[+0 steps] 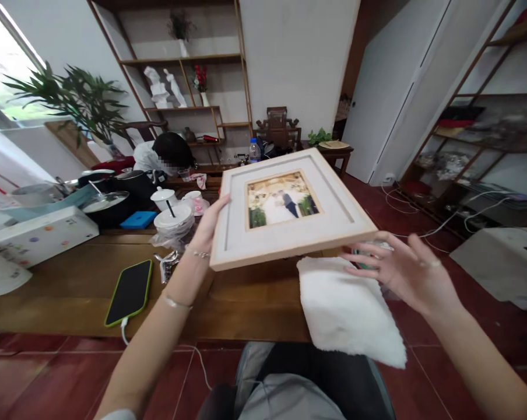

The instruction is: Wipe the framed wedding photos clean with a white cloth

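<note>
Gripped at its left edge by left hand, thumb over the front rim: square pale-wood picture frame with white mount and colour photo, raised and tilted above long brown wooden table. Right hand slack, fingers spread, grasping nothing, just beside frame's near right corner; contact there unclear. Beneath that hand: white fluffy cloth, draped over table edge. Left of left forearm: black phone in green case, flat on table, cable attached.

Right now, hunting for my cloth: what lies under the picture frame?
The left hand holds the picture frame up; below its near edge show the wooden table and a white cloth. The tabletop directly beneath is hidden.
</note>
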The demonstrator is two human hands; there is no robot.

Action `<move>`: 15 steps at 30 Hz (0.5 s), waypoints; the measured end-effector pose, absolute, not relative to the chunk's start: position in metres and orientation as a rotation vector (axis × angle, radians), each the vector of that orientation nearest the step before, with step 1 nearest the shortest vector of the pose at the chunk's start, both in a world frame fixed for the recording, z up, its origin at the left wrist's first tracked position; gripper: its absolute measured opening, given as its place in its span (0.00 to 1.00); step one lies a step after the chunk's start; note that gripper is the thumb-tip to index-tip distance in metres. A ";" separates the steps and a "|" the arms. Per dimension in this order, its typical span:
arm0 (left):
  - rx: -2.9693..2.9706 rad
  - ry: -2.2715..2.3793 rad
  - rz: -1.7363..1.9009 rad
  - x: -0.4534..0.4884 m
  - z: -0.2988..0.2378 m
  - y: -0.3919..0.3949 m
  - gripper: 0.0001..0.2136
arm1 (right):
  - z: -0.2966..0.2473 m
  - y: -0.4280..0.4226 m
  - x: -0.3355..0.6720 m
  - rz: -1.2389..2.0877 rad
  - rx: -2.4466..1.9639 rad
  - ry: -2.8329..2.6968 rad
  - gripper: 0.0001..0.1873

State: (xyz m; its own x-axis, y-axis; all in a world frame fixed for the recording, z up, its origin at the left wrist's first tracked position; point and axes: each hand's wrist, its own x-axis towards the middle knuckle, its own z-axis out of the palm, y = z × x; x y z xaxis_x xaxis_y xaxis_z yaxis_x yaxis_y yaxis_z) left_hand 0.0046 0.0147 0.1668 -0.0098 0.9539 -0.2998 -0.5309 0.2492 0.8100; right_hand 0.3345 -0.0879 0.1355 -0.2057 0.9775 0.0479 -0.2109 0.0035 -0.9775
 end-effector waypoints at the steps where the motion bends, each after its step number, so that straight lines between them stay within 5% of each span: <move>1: 0.566 0.955 1.238 0.015 0.166 0.025 0.14 | 0.143 -0.076 0.338 1.505 -0.920 -1.052 0.28; 11: 0.538 0.684 1.045 0.107 0.113 0.061 0.15 | 0.124 -0.022 0.379 1.239 -1.292 -0.479 0.12; 15: 0.493 0.743 0.865 0.104 0.064 0.058 0.06 | 0.119 -0.017 0.401 1.067 -1.301 -0.392 0.11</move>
State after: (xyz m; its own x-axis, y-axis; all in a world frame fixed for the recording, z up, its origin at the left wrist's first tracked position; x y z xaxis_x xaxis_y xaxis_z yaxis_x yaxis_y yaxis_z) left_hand 0.1037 0.0582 0.0645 0.4292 0.8199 -0.3788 -0.4982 0.5647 0.6580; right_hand 0.4007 -0.0166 0.1188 0.4993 0.8076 -0.3139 -0.4127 -0.0969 -0.9057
